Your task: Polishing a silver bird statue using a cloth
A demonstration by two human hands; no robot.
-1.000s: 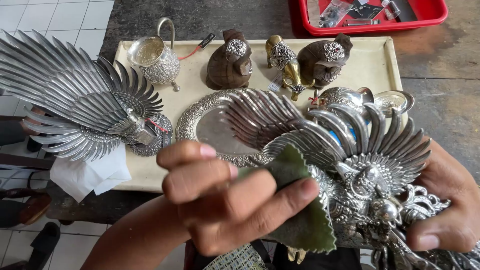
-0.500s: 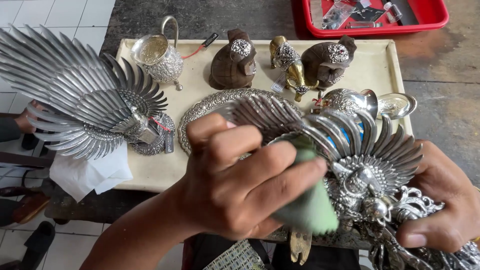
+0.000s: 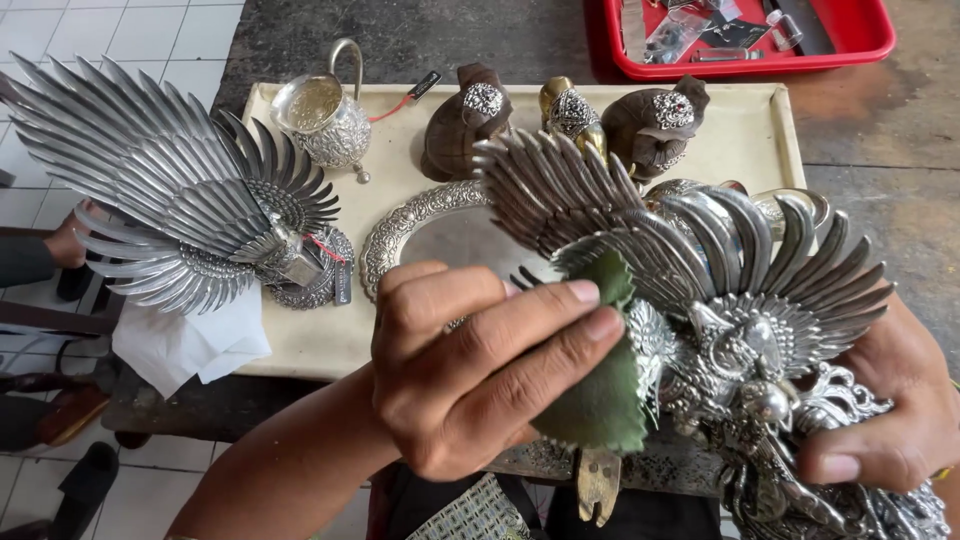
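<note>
A green cloth (image 3: 600, 400) was pinched in the left hand (image 3: 470, 370) against a silver winged figure (image 3: 720, 330), steadied by the gripping right hand (image 3: 890, 420) for rubbing.

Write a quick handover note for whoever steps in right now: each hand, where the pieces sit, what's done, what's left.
Left hand: presses a green cloth against the winged silver figure.
Right hand: steadies that figure at its base.
On the cream tray: second winged figure, silver jug, oval platter, three small animal figures.
Done: cannot tell how much is wiped.
Left: likely the remaining feathers and base.
</note>
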